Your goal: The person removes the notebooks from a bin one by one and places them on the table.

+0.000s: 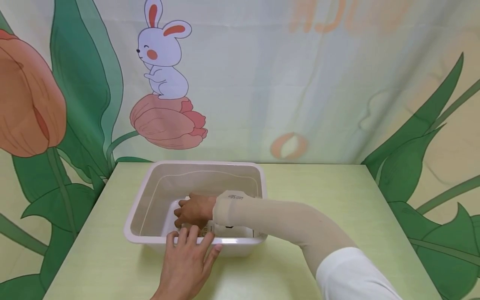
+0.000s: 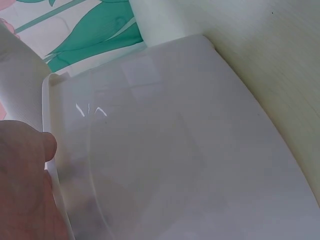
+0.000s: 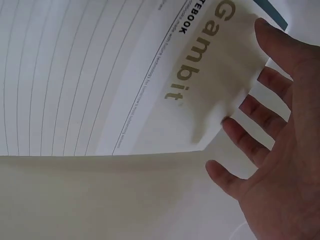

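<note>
A whitish plastic bin [image 1: 144,196] stands on the table. My left hand [image 1: 187,260] grips its near rim, fingers hooked over the edge and thumb on the outer wall. In the left wrist view the thumb [image 2: 49,146] lies along the rim beside the smooth outer wall [image 2: 165,150]. My right hand [image 1: 195,210] reaches down inside the bin. There it holds the edge of a white notebook [image 3: 145,95] marked "Gambit", thumb over the face and fingertips at and behind the edge. From the head view, the hand, sleeve and near rim hide most of the notebook.
The pale green table [image 1: 318,187] runs back to a printed curtain [image 1: 240,83] with a rabbit and tulips. A beige sleeve [image 1: 277,214] on the right arm crosses the bin's right side.
</note>
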A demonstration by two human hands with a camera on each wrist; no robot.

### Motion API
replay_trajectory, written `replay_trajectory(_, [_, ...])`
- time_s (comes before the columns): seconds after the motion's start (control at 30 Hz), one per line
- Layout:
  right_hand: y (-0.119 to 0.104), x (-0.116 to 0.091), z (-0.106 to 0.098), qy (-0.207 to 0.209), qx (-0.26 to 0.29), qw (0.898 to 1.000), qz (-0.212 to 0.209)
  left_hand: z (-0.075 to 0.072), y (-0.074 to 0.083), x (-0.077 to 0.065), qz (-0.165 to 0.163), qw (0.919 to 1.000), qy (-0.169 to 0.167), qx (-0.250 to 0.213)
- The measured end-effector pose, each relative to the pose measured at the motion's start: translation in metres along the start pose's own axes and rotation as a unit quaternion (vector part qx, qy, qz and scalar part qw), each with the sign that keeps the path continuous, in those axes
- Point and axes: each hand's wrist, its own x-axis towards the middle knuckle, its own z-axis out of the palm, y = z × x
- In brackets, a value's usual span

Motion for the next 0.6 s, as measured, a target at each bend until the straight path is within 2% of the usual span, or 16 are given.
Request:
replay_trajectory(0.27, [0.0016, -0.0038, 0.0016, 0.023, 0.010, 1.000, -0.008, 0.0000, -0.0009, -0.0004, -0.005, 0.9999, -0.005, -0.009])
replay_trajectory(0.43, [0.0057, -0.0056, 0.0001, 0.049, -0.004, 0.999, -0.007, -0.0008, -0.0018, -0.0010, -0.011, 0.9998, -0.013, -0.007])
replay_trajectory(0.6, [0.0047, -0.0069, -0.0002, 0.031, 0.007, 0.999, -0.001, -0.0013, -0.0007, -0.0011, -0.012, 0.9998, -0.014, -0.006])
